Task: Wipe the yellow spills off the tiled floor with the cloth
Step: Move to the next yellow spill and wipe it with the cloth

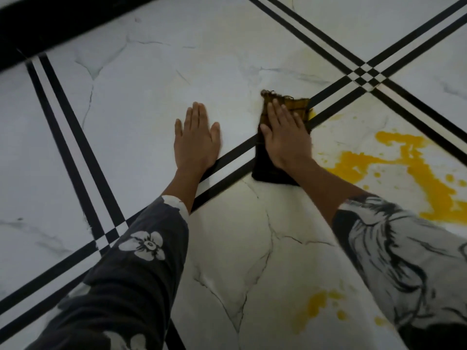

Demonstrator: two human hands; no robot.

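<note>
A dark checked cloth [298,106], stained yellow at its far end, lies folded on the white marble-look tiled floor [141,79]. My right hand [285,135] presses flat on top of it, fingers together and pointing away from me. My left hand [197,137] rests flat on the bare tile to the left of the cloth, palm down and holding nothing. A large yellow spill [414,170] spreads over the tile to the right of the cloth. A smaller yellow spill [318,306] lies near me, beside my right sleeve.
Double black stripes [75,147] run between the tiles and cross at the far right [366,74]. A dark edge [50,24] runs along the top left of the view. Faint yellowish smears mark the tile beyond the cloth.
</note>
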